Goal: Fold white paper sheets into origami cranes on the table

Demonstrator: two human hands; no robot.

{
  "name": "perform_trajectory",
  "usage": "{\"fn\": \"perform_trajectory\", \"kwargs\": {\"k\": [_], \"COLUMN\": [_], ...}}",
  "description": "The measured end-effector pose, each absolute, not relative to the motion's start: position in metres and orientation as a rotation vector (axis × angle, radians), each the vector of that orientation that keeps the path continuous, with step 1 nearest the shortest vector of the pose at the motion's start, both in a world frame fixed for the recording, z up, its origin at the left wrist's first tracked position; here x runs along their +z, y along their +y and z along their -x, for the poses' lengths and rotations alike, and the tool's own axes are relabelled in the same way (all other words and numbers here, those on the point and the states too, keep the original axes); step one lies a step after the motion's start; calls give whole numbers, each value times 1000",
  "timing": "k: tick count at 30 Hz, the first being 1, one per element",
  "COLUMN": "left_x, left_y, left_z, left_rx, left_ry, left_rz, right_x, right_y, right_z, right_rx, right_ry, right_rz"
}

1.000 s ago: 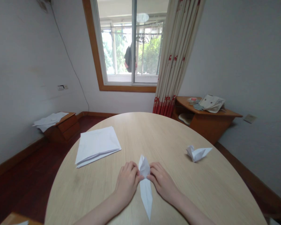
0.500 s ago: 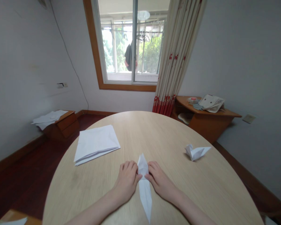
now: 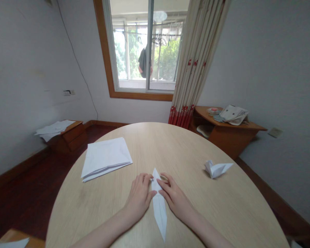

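A long, narrow piece of folded white paper lies on the table in front of me, pointed at both ends. My left hand is at its left edge, thumb and index fingertip on the paper. From the right, my right hand reaches over the upper half, its index finger laid across the paper and its thumb near the crease in the middle. Both hands grip the paper between them with bent fingers. A folded paper bird sits apart to the right.
A stack of folded white paper sheets lies at the left of the round wooden table. Behind it stand a small cabinet with papers on top and a corner shelf with a cloth bag. A curtain hangs by the window.
My right index finger has moved from the paper's right edge onto its upper half. The upper tip now lies flatter and narrower. My left fingers have shifted slightly up along the edge.
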State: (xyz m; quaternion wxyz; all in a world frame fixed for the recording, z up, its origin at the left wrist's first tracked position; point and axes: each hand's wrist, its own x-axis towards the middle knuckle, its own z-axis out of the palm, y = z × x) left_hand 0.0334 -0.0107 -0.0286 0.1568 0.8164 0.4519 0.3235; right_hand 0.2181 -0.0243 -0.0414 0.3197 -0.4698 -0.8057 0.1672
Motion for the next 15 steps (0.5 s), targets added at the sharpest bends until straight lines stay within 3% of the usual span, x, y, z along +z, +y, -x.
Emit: {"fn": "perform_trajectory", "kwargs": {"k": [8,15], "left_x": [-29,-27], "left_y": [-10,-10], "left_z": [-31,-28], "left_rx": [959,686], "left_ry": [1238,1171], "left_rz": [-2514,-2730], "right_x": [-36,-21], "right_y": [-25,-28], "right_z": [-218,-219], "right_rx": [324,359], "right_ry": [-2237,-2415], "right_rz": [1293,1452]}}
